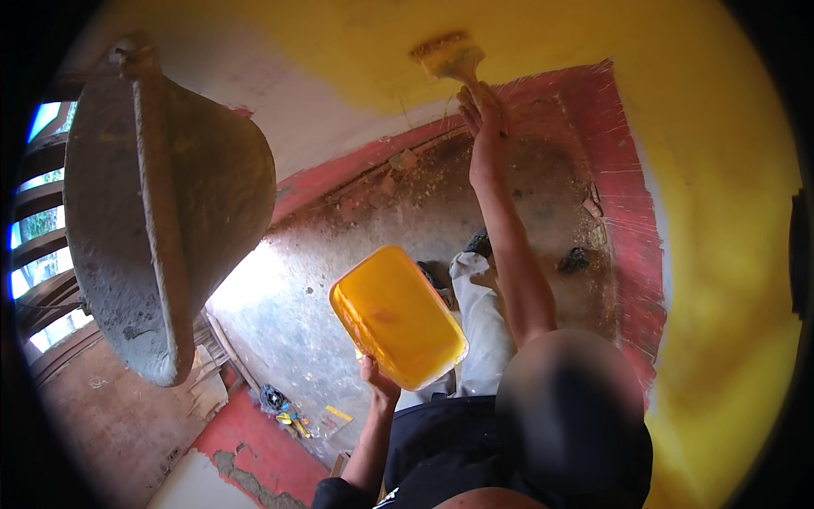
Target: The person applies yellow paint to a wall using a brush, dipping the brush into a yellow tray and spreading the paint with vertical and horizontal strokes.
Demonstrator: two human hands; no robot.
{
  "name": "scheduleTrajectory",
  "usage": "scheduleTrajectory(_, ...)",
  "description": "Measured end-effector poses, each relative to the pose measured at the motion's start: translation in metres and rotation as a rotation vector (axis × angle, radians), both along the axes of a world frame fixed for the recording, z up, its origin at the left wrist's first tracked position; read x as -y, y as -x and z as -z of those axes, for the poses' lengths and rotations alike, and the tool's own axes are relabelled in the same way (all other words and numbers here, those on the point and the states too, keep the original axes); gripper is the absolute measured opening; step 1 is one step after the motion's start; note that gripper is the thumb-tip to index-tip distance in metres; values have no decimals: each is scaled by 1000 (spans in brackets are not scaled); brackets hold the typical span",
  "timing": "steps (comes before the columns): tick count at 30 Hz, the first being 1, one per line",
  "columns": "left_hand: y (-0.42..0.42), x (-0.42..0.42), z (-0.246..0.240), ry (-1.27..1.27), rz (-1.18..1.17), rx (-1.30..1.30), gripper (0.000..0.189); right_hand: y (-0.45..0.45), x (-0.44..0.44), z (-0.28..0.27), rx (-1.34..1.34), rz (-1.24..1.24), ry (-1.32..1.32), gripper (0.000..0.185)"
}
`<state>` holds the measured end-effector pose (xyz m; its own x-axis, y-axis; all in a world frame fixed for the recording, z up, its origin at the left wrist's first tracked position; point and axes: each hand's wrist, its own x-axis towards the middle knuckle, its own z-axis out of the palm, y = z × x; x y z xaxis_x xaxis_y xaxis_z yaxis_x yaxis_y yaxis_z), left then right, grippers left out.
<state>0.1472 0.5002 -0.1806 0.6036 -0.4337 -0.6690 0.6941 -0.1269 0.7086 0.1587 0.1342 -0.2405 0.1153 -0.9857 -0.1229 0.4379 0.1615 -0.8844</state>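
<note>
My right hand [486, 114] is stretched up and forward, gripping the handle of a wide flat paintbrush [453, 56]. The brush is coated in yellow paint, and its bristles are at the wall [375, 51], where wet yellow meets a pale, unpainted stretch. Down in front of my body, my left hand [379, 380] holds a shallow rectangular tray [397, 318] by its near edge, thumb on the rim. Yellow paint coats the inside of the tray. The fingers beneath it are hidden.
A large grey, rough-surfaced flared structure [172, 216] juts out at the left, beside a slatted window [41, 216]. A red painted band [626, 210] runs along the wall base. Rubble [591, 207] and a dark lump [574, 259] lie on the floor; litter [286, 410] lies lower left.
</note>
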Motion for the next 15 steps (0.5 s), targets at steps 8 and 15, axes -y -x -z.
scheduleTrajectory(8,-2,-8,14,132,11,38,68,-16,-34,-85,221,-31,155,35)
scheduleTrajectory(15,2,-19,26,153,-4,128,65,-48,-53,31,99,8,-51,35)
